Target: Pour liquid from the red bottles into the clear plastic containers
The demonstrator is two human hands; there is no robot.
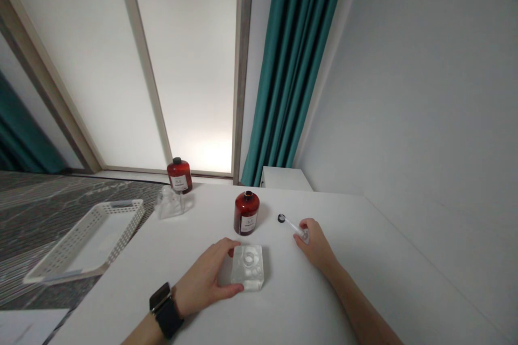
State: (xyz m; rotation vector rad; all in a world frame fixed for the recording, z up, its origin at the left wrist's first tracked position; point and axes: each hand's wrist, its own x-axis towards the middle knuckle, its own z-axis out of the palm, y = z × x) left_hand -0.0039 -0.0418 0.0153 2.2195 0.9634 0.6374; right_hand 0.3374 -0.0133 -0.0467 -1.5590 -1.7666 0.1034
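Note:
My left hand (208,275), with a black watch (165,310) on its wrist, curls round the left side of a clear square glass block (247,267). A round opening shows in the block's top. Thumb and fingers touch its near and far edges. My right hand (318,242) pinches the clear, wide end of a thin see-through stick (297,229) close to the table. A black ring (281,218) lies by the stick's far end; I cannot tell whether they are joined. Behind the block stands an upright red-brown bottle (246,213) with a white label and dark neck.
A second red-brown bottle (179,175) stands at the back left of the white table (202,223), beside a crumpled clear plastic piece (170,202). A white perforated basket (121,237) sits left of the table. Beyond the back edge is a white cabinet (285,178).

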